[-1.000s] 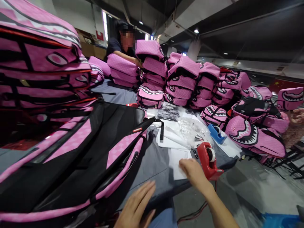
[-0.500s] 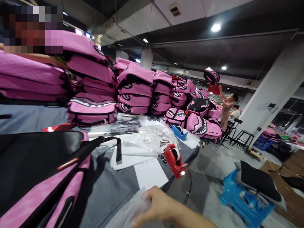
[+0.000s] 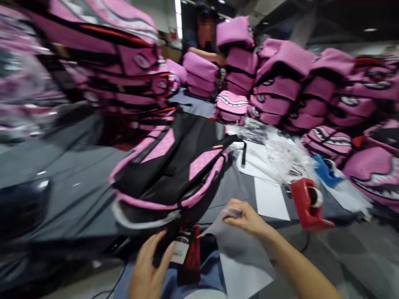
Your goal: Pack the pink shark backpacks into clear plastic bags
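A pink and black backpack lies on the grey-covered table, its straps and back panel facing up. Dark red and black hang tags with a white label dangle from its near end over the table edge. Beside the tags is my left hand, fingers apart; I see nothing held in it. My right hand pinches the top of a translucent plastic bag, which hangs down in front of the table edge. Motion blur softens both hands.
A red tape dispenser and a blue one stand at right, near white paper sheets and crumpled clear plastic. Stacked pink backpacks line the back; another stack rises at left. A person is behind them.
My view has swung left and down, bringing the whole backpack, its tags and my left hand into sight. My right hand still holds the plastic bag.
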{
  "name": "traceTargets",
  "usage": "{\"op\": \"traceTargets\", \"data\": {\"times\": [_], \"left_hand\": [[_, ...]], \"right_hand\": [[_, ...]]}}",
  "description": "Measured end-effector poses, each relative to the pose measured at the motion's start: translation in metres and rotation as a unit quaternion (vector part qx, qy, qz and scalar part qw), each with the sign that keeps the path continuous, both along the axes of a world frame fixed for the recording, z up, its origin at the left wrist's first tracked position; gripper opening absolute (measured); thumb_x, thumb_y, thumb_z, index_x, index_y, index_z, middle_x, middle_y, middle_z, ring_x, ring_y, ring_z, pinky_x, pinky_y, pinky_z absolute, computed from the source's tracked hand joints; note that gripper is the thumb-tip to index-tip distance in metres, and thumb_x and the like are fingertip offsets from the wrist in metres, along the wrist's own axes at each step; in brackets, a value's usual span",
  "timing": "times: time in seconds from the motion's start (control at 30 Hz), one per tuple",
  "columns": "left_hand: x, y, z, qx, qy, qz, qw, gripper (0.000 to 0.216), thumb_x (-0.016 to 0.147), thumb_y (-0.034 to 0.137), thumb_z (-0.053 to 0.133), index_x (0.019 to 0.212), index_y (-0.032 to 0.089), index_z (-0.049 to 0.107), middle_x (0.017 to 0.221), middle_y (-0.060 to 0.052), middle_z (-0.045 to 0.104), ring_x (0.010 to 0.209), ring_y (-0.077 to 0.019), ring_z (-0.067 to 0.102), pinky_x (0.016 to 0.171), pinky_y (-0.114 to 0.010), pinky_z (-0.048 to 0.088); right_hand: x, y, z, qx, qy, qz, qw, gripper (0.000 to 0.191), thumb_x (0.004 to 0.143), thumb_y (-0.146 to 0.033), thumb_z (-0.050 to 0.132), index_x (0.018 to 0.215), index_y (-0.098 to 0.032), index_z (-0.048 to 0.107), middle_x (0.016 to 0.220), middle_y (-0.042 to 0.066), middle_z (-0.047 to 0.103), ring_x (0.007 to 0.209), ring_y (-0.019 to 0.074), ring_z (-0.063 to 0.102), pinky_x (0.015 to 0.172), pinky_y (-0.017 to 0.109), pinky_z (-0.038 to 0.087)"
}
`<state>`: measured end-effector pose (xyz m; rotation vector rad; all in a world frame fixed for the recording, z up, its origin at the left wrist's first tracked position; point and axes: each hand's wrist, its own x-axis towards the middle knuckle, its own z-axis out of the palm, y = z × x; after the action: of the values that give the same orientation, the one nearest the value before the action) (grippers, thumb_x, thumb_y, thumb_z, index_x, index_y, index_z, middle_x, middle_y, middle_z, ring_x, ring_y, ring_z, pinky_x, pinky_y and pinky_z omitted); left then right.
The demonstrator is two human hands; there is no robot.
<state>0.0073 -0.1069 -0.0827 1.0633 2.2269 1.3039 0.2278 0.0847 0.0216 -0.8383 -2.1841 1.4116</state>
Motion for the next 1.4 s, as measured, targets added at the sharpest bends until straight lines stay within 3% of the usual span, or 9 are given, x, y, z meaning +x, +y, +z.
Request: {"op": "traceTargets", "data": {"times": [0.2, 0.4, 0.5, 0.6, 0.8, 0.93, 1.07, 1.27, 1.4], "left_hand": [[0.028, 0.070, 0.017, -0.022, -0.021, 0.008, 1.000, 0.050, 0.082, 0.059, 0.052, 0.104, 0.018, 0.070, 0.099, -0.014, 0.074, 0.100, -0.0353, 0.067, 0.092, -0.051, 0.050], [0.008, 0.073, 0.032, 0.002, -0.164, -0.103, 0.981, 0.033, 0.079, 0.050, 0.057, 0.086, 0.020, 0.070, 0.064, -0.002, 0.067, 0.063, -0.0210, 0.060, 0.065, -0.030, 0.042], [-0.008, 0.061, 0.044, 0.028, -0.283, -0.151, 0.947, 0.044, 0.077, 0.061, 0.061, 0.076, 0.018, 0.065, 0.060, 0.000, 0.061, 0.061, -0.0167, 0.053, 0.062, -0.027, 0.038], [-0.005, 0.055, 0.056, 0.083, -0.362, -0.160, 0.915, 0.055, 0.079, 0.072, 0.058, 0.068, 0.018, 0.056, 0.063, 0.002, 0.055, 0.062, -0.0136, 0.048, 0.061, -0.025, 0.037], [0.042, 0.052, 0.033, 0.072, 0.009, -0.175, 0.982, 0.018, 0.098, 0.030, 0.051, 0.103, 0.021, 0.067, 0.094, -0.004, 0.070, 0.085, -0.0190, 0.065, 0.080, -0.030, 0.050], [0.057, 0.055, 0.018, 0.046, 0.246, -0.146, 0.957, 0.034, 0.089, 0.015, 0.061, 0.123, 0.019, 0.061, 0.113, -0.010, 0.067, 0.101, -0.0257, 0.066, 0.089, -0.039, 0.055], [0.062, 0.055, 0.025, 0.048, 0.285, -0.100, 0.952, 0.023, 0.089, 0.016, 0.058, 0.110, 0.018, 0.066, 0.109, -0.010, 0.066, 0.104, -0.0277, 0.062, 0.092, -0.044, 0.056], [0.057, 0.045, 0.009, 0.168, -0.060, 0.013, 0.984, 0.021, 0.096, 0.033, 0.052, 0.109, 0.023, 0.066, 0.094, -0.005, 0.068, 0.090, -0.0201, 0.066, 0.084, -0.034, 0.058], [0.039, 0.050, 0.015, 0.186, -0.391, 0.104, 0.895, 0.058, 0.075, 0.059, 0.071, 0.113, 0.016, 0.061, 0.107, -0.012, 0.073, 0.102, -0.0262, 0.070, 0.092, -0.039, 0.057]], "right_hand": [[-0.024, -0.010, -0.007, -0.204, 0.014, 0.047, 0.978, 0.048, 0.074, -0.063, 0.076, 0.077, -0.016, 0.064, 0.066, -0.002, 0.052, 0.060, 0.0110, 0.042, 0.058, 0.023, 0.035], [-0.007, 0.011, 0.008, -0.030, -0.038, -0.029, 0.998, 0.049, 0.085, -0.064, 0.064, 0.071, -0.018, 0.062, 0.068, 0.002, 0.050, 0.066, 0.0159, 0.047, 0.060, 0.026, 0.038], [-0.007, 0.017, 0.008, 0.046, -0.089, 0.056, 0.993, 0.039, 0.087, -0.052, 0.066, 0.069, -0.018, 0.063, 0.079, 0.005, 0.056, 0.076, 0.0187, 0.053, 0.068, 0.027, 0.041], [-0.028, 0.014, -0.007, 0.003, -0.157, 0.130, 0.979, 0.030, 0.086, -0.041, 0.063, 0.068, -0.018, 0.057, 0.070, 0.001, 0.052, 0.066, 0.0146, 0.047, 0.061, 0.024, 0.036], [-0.081, 0.018, -0.036, -0.020, -0.109, 0.071, 0.991, 0.044, 0.081, -0.057, 0.061, 0.066, -0.018, 0.049, 0.060, -0.002, 0.042, 0.059, 0.0115, 0.035, 0.055, 0.023, 0.030], [-0.091, 0.018, -0.030, -0.043, -0.058, 0.045, 0.996, 0.060, 0.080, -0.075, 0.058, 0.063, -0.019, 0.045, 0.059, -0.003, 0.036, 0.057, 0.0103, 0.030, 0.053, 0.024, 0.029], [-0.093, 0.005, -0.026, -0.031, -0.052, 0.038, 0.997, 0.055, 0.081, -0.069, 0.061, 0.063, -0.019, 0.047, 0.060, -0.003, 0.038, 0.058, 0.0105, 0.033, 0.053, 0.023, 0.031], [-0.104, 0.000, -0.033, 0.002, -0.084, -0.035, 0.996, 0.026, 0.065, -0.040, 0.069, 0.072, -0.016, 0.062, 0.060, -0.003, 0.051, 0.057, 0.0116, 0.041, 0.053, 0.024, 0.035], [-0.108, 0.006, -0.032, -0.035, -0.072, -0.006, 0.997, 0.022, 0.063, -0.035, 0.061, 0.072, -0.015, 0.065, 0.063, -0.001, 0.056, 0.061, 0.0133, 0.046, 0.059, 0.025, 0.041]]}}
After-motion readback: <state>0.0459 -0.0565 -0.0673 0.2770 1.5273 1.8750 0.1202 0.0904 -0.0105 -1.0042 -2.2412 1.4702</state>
